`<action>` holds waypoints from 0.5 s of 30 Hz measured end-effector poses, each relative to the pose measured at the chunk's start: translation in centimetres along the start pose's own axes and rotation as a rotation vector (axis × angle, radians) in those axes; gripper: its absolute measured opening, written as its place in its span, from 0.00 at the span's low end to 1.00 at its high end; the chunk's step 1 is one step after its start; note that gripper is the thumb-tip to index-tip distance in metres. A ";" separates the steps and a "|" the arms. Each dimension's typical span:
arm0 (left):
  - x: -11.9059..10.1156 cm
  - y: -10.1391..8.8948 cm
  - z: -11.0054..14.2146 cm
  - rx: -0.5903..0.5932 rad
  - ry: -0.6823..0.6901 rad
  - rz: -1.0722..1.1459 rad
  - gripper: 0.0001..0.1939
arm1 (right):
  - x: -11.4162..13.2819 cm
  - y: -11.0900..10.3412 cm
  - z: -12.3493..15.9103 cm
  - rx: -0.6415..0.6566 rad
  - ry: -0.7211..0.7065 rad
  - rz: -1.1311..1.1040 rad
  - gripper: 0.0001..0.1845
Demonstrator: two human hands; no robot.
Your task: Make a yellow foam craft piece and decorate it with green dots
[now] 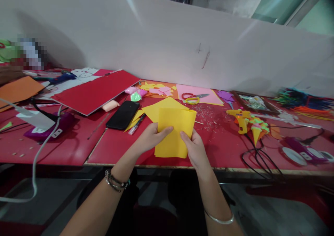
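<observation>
A yellow sheet of paper (173, 138), apparently folded or layered, is held up between both hands above the table's front edge. My left hand (151, 137) grips its left side, thumb across the front. On the right side, my right hand (193, 146) pinches the sheet with its thumb in front and fingers behind. Another yellow sheet (167, 105) lies on the table just behind, partly covered by the held one. To the left are a pen (137, 124) and a black phone (123, 115).
Scissors (194, 97) lie on pink paper (206, 91) at the back. At right, a yellow glue gun (240, 119) with loose black cable sits by a small cone-shaped craft (257, 130). A red board (96, 90) and a purple power strip (49, 128) occupy the left.
</observation>
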State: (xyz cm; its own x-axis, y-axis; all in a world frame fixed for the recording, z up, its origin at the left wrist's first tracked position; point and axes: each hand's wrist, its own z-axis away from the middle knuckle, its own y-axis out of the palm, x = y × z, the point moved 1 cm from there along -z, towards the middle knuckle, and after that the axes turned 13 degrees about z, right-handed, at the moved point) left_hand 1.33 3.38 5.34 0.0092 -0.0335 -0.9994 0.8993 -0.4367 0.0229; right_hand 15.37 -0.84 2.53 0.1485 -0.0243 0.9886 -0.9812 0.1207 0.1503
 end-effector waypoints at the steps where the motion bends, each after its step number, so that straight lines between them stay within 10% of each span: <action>1: 0.1 0.0 0.0 0.002 0.003 -0.018 0.19 | 0.0 0.0 0.0 -0.005 0.006 0.000 0.19; 15: 0.0 0.2 -0.1 -0.009 0.003 -0.093 0.24 | -0.1 0.1 0.0 -0.132 0.012 0.008 0.17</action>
State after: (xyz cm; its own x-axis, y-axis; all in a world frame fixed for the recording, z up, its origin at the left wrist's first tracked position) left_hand 1.53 3.40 5.32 -0.0736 0.0092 -0.9972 0.9003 -0.4296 -0.0704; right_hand 15.23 -0.83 2.41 0.1428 -0.0115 0.9897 -0.9579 0.2501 0.1411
